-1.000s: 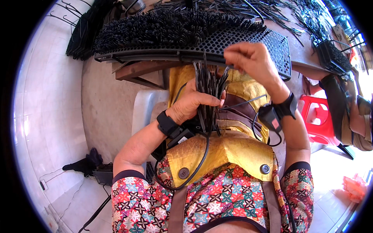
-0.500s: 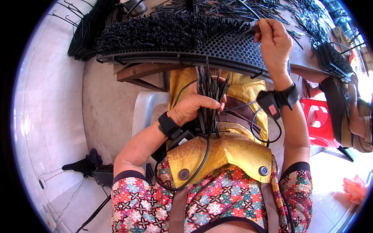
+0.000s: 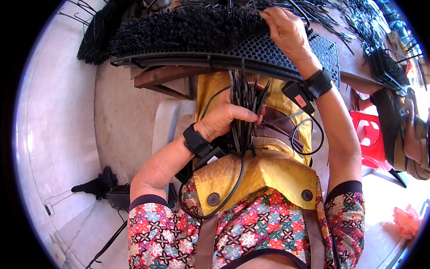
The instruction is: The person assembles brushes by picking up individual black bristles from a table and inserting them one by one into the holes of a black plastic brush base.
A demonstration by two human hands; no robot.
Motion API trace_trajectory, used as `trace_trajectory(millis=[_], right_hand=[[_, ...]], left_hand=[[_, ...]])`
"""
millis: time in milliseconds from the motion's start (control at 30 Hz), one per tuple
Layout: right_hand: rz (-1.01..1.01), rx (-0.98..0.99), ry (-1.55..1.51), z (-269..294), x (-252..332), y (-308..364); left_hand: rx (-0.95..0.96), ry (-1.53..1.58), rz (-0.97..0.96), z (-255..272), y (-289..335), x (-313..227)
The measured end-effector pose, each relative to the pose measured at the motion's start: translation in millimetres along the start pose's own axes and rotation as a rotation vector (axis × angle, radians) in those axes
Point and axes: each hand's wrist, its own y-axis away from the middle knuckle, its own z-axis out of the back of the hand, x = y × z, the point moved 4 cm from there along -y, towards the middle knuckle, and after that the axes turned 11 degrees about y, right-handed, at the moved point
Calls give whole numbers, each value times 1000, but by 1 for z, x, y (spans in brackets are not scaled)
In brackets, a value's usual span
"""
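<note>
The black strips (image 3: 242,95) at mid-frame look light, springy and slick, best pinched singly by an end; the left hand (image 3: 222,117) grips them upright, thumb across. At upper centre-right the right hand (image 3: 289,35) stretches over the tray (image 3: 270,53), fingertips pinched; whether on a strip, I can't tell.

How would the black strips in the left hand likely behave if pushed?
The black strips are probably stiff, since they stick out nearly straight past the left hand. They may splay: their upper ends fan out. Each looks thin, so probably light.
</note>
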Motion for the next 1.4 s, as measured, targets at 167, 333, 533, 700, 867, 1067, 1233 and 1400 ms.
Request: trace_trajectory(millis=[167,333,533,700,867,1067,1233,1400], right_hand=[[-115,315,19,-6,1,-13],[-154,233,-89,14,8,8],[-548,679,-635,43,56,42],[-700,617,-755,43,59,56],[-980,508,-863,57,36,40],[-825,54,-765,50,3,24],[-507,-162,-380,23,-3,16],[-231,-159,-137,19,9,10]], left_hand=[[23,17,-15,-1,1,2],[55,17,2,-5,0,0],[44,-52,-36,-6,0,1],[49,-113,-49,-6,-1,2],[57,-77,-23,-6,0,0],[34,-17,-14,-1,-1,2],[14,-1,-11,0,0,2],[-4,11,-5,-1,0,1]])
